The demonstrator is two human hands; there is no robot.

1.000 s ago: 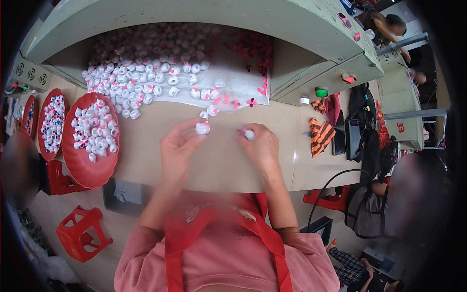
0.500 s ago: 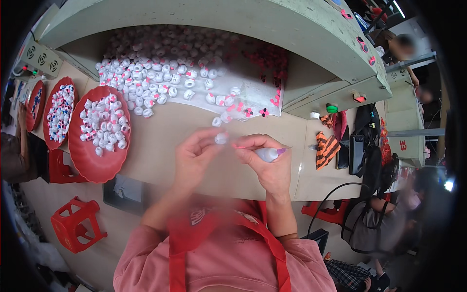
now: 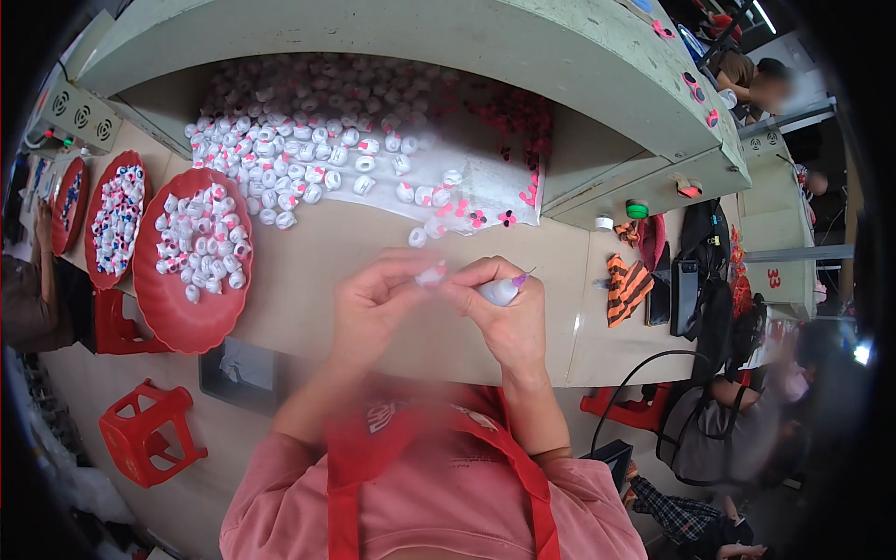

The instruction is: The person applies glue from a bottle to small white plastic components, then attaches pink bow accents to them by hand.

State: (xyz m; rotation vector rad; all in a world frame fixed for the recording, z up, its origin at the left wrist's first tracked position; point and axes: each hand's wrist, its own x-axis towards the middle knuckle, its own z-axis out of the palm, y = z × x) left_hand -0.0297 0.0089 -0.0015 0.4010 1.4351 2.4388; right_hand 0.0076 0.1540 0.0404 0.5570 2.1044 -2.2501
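In front of my chest, my left hand (image 3: pixel 371 297) pinches a small round white piece with a bit of pink on it (image 3: pixel 431 274). My right hand (image 3: pixel 509 322) meets it from the right, its thumb and index fingertips at the piece. A small squeeze bottle with a purple needle tip (image 3: pixel 498 292) lies in the same hand, its tip pointing up and right. Whether the right fingertips also hold a pink bit is hidden. Beyond the hands, many similar white pieces (image 3: pixel 280 154) spread over a white sheet (image 3: pixel 373 194), with pink and black bits (image 3: pixel 478 218) at its right.
To the left stands a red scalloped tray (image 3: pixel 191 317) heaped with white pieces; further trays (image 3: pixel 117 224) lie beyond. A pale shelf (image 3: pixel 392 33) overhangs the back. At the right are a striped cloth (image 3: pixel 629 289), a green cap (image 3: pixel 637 208) and a phone (image 3: pixel 685 285). Other people sit nearby.
My right hand has moved left and brought its fingertips, with a small pink bit seen earlier, against the white piece. My left hand still pinches that piece.
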